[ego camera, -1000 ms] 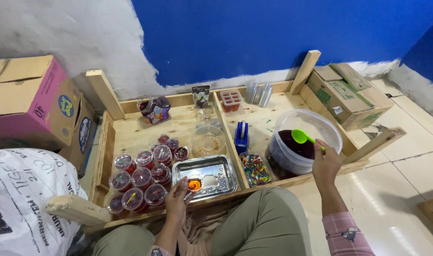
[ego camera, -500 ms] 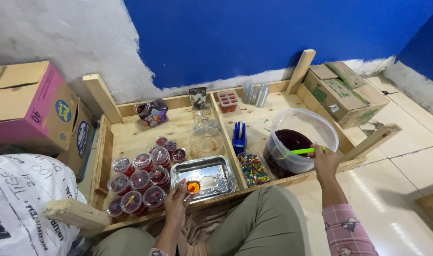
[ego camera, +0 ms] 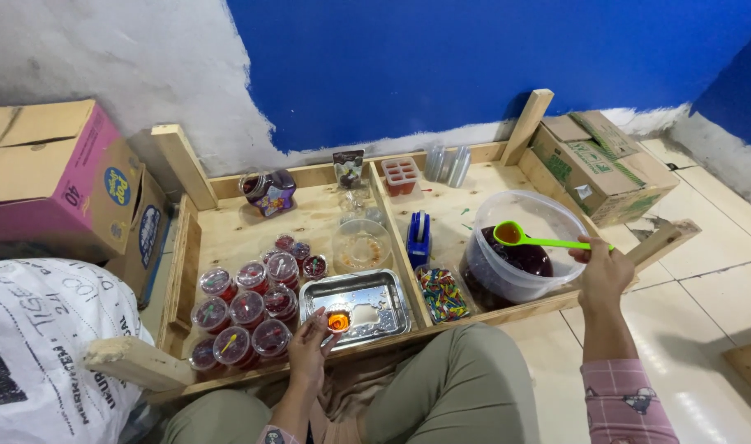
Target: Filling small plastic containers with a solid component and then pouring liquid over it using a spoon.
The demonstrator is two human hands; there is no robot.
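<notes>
My right hand grips the handle of a green ladle, whose bowl holds liquid above a clear plastic bucket of dark red drink. My left hand holds a small clear cup with orange contents over the front edge of a steel tray. Left of the tray stand several sealed cups of red drink. All of it sits on a low plywood table across my lap.
A clear bowl, a blue tape dispenser, a tub of coloured spoons, a dark jar and a red mould sit on the table. Cardboard boxes flank it; a white sack lies left.
My right hand has lifted the green ladle out of the bucket, its bowl now filled and raised. My left hand still holds the small cup at the tray.
</notes>
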